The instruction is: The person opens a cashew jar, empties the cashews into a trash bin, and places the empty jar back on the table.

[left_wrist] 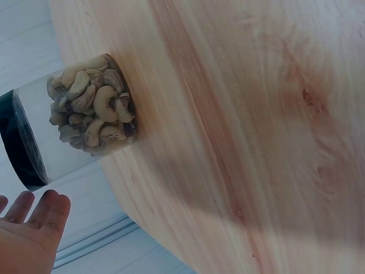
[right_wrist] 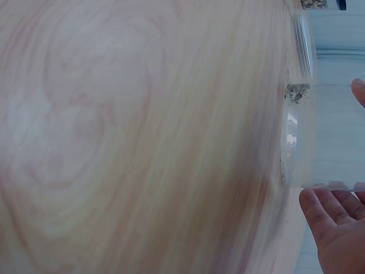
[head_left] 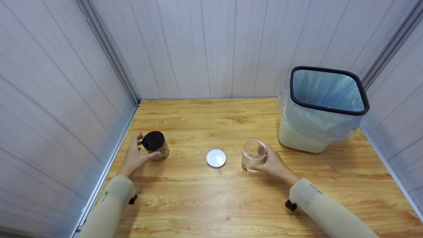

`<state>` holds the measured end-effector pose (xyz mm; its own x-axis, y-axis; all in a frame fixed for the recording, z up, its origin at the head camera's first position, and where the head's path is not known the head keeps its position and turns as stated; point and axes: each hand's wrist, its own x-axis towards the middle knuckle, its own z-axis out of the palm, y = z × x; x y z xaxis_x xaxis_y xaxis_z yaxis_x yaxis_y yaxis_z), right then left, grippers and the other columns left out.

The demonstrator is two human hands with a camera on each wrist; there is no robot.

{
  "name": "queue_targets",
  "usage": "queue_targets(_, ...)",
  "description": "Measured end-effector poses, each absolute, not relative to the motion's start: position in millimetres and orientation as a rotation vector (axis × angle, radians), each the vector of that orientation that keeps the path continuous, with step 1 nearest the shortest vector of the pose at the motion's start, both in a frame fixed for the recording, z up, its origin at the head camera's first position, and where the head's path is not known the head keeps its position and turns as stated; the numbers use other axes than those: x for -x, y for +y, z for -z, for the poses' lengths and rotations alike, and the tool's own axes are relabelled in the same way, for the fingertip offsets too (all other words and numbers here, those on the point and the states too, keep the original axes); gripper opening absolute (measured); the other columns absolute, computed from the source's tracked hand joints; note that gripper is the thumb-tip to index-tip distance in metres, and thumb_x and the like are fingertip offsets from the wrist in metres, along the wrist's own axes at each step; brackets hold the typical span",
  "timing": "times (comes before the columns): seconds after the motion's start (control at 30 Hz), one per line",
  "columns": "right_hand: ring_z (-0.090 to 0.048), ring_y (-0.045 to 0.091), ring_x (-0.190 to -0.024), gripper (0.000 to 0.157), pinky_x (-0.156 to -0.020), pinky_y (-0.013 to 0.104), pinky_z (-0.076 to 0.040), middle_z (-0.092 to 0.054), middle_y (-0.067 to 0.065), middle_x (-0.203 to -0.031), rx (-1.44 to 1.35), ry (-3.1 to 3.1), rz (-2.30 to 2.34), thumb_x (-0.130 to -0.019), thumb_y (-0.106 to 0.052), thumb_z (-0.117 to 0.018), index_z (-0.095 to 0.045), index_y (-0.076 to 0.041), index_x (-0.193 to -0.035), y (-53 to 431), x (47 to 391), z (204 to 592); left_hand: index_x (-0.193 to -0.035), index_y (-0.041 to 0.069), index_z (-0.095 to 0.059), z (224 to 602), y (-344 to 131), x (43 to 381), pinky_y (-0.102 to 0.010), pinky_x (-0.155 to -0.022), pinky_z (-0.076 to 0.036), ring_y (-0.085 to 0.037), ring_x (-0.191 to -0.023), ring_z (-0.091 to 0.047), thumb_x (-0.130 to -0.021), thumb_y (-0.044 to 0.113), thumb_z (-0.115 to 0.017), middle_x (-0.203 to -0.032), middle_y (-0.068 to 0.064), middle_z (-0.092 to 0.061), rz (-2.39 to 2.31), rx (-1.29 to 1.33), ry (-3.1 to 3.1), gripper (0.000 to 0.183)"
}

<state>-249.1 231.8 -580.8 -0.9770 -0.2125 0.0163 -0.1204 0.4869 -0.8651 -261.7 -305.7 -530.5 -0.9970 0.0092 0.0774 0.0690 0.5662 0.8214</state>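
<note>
A clear jar of cashews [left_wrist: 94, 108] with a black lid [head_left: 154, 140] stands upright on the table at the left. My left hand [head_left: 135, 158] is spread around its near left side, fingers loosely apart; in the left wrist view the fingertips [left_wrist: 51, 200] are just off the lid's edge. Toward the right, my right hand [head_left: 272, 162] holds a lidless clear jar [head_left: 250, 160], thumb on one side and fingers on the other. Dark crumbs [right_wrist: 297, 92] lie at the bottom of that jar. Between the two jars a round white lid [head_left: 216, 158] lies flat.
At the back right stands a pale trash bin [head_left: 299, 135] with a black rim and a clear plastic liner. Pale panel walls [head_left: 218, 49] enclose the wooden table [head_left: 195, 205] at the back and both sides.
</note>
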Motion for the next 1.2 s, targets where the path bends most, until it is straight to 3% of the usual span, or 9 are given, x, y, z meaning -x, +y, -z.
queue_targets(0.53,-0.056,0.048,-0.144,0.099,-0.119,0.063,-0.048,-0.056,0.028,-0.154,0.305,2.58,1.553,-0.083,-0.019,-0.097,-0.037,0.001,-0.159,231.9,248.7,580.6,-0.175,0.007,-0.005,541.4,-308.5,265.7,-0.067,-0.125,-0.038,-0.052,-0.155,-0.035,-0.091,0.029,-0.091,-0.174,-0.029,-0.024,1.53,-0.106,-2.774,0.122)
queue_targets(0.8,-0.058,0.046,-0.14,0.098,-0.117,0.062,-0.05,-0.057,0.028,-0.151,0.307,2.595,1.559,-0.082,-0.018,-0.098,-0.039,0.001,-0.158,231.0,247.9,581.6,-0.173,0.002,-0.008,549.8,-308.4,269.6,-0.064,-0.13,-0.033,-0.047,-0.158,-0.032,-0.09,0.027,-0.091,-0.173,-0.028,-0.027,1.568,-0.128,-2.772,0.12)
queue_targets(1.2,-0.06,0.045,-0.136,0.097,-0.116,0.06,-0.05,-0.059,0.028,-0.148,0.292,2.624,1.532,-0.081,-0.018,-0.098,-0.04,0.003,-0.157,230.7,247.5,580.8,-0.173,0.004,-0.01,562.2,-310.4,271.6,-0.064,-0.129,-0.034,-0.049,-0.159,-0.03,-0.092,0.029,-0.09,-0.177,-0.026,-0.022,1.634,-0.13,-2.759,0.117)
